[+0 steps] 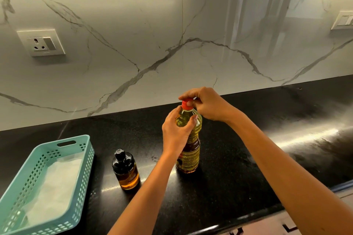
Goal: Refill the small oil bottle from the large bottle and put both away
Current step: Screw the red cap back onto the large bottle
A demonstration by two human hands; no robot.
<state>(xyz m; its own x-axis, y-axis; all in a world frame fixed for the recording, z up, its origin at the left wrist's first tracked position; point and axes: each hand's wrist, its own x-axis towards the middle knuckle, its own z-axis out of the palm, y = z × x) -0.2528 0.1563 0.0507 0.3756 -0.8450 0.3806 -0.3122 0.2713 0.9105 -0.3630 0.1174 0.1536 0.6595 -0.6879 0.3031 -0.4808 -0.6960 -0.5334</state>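
The large oil bottle (189,158) stands upright on the black counter, full of yellow oil, with a dark label and a red cap (186,104). My left hand (176,131) is wrapped around its shoulder just below the neck. My right hand (205,104) comes from the right, and its fingers pinch the red cap from above. The small oil bottle (127,170) stands to the left of the large one, apart from it; it is dark glass with a black pump top and amber oil low inside.
A teal perforated plastic basket (87,155) with a white liner lies at the left front of the black counter (248,168). The marble backsplash carries a socket (43,43) at left and a switch plate (343,21) at right. The counter's front edge runs along the lower right.
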